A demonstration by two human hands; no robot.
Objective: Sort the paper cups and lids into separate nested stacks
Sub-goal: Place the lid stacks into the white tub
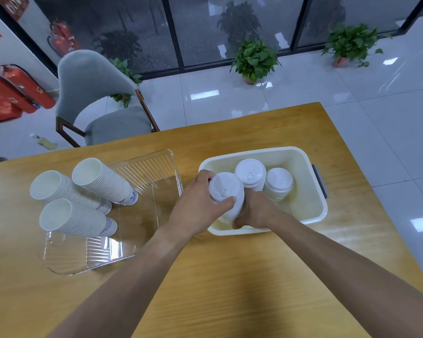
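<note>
Three tall nested stacks of white paper cups (83,191) stand in a clear plastic tray (154,172) on the left. A cream plastic bin (300,162) on the right holds three stacks of white lids. My left hand (198,206) grips the nearest lid stack (225,189) around its top, thumb across the front. From the right, my right hand (257,211) holds the same stack lower down, with its fingers hidden behind the stack. Two more lid stacks (250,173) (279,181) stand upright behind it in the bin.
The wooden table (230,276) ends at a right edge close beyond the bin. A grey chair (93,93) stands at the far left side. Potted plants (254,59) and red fire extinguishers (15,91) are on the tiled floor.
</note>
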